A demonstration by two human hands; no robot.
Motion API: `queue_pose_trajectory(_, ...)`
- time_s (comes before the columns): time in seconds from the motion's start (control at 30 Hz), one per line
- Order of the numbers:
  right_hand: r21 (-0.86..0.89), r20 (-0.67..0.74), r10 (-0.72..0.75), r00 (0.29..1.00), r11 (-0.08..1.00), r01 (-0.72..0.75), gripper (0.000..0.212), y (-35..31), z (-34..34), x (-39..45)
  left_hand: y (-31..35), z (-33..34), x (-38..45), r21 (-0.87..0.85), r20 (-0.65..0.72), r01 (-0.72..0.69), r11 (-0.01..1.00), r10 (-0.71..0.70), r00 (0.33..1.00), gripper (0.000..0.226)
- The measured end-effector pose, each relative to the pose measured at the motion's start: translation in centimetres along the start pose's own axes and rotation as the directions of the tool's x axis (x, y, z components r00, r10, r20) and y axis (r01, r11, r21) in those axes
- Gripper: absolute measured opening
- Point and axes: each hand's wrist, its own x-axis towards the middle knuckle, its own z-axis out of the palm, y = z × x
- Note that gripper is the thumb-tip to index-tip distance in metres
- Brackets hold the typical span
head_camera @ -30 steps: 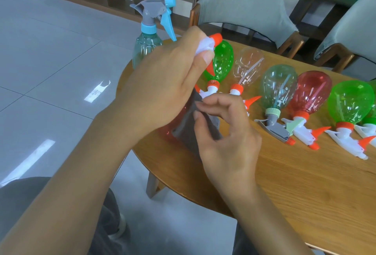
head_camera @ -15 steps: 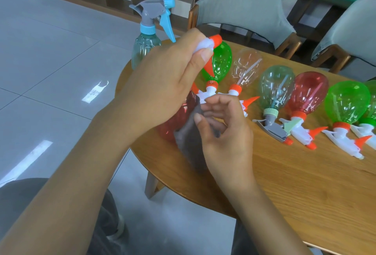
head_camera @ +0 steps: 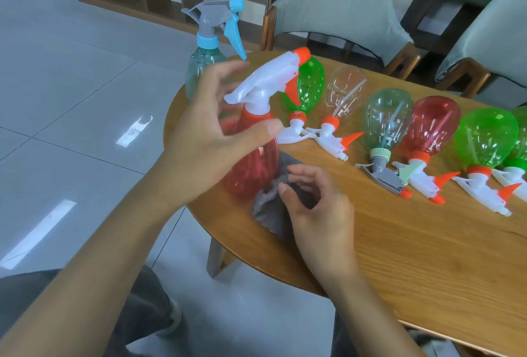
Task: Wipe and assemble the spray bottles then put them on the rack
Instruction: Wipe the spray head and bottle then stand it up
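Left hand (head_camera: 205, 134) released upright bottle (head_camera: 252, 157).

The left hand (head_camera: 205, 131), earlier closed over the spray head, now spreads open beside the red bottle (head_camera: 251, 162), baring its white trigger top (head_camera: 265, 83). The right hand (head_camera: 316, 208) sits lower with the grey cloth (head_camera: 271, 208) against the tabletop (head_camera: 399, 242).

Bright, even daylight; window glare patches on the floor tiles (head_camera: 134, 134) at 9 o'clock. Left hand (head_camera: 211, 131) motion-blurred; edges bow.
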Motion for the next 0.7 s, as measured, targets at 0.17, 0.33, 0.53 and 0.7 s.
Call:
queue_pose_trajectory(0.17, -0.163, 0.001, -0.101, 0.995, 0.982, 0.1, 0.012, 0.5, 0.3, 0.0, -2.1, 0.8, -1.9, 0.154, 0.027, 0.053, 0.987, -0.058, 0.998, 0.077)
queue_pose_trajectory(0.33, 0.037, -0.007, 0.029, 1.0, 0.999, -0.029, 0.007, -0.1, -0.2, -0.1, -2.7, 1.4, -2.3, 0.189, -0.043, 0.143, 0.972, -0.137, 0.99, 0.061)
queue_pose_trajectory(0.53, 0.237, -0.201, 0.081, 0.976, 0.971, -0.031, 0.02, -1.4, 1.0, -1.2, -2.0, 3.3, -2.0, 0.017, -0.126, 0.176, 0.984, -0.173, 0.977, 0.048)
queue_pose_trajectory(0.7, 0.224, -0.391, -0.012, 0.92, 0.969, 0.108, 0.034, -2.5, 1.8, -2.0, -1.6, 4.9, -2.2, -0.326, -0.027, 0.226, 0.918, -0.248, 0.968, 0.052)
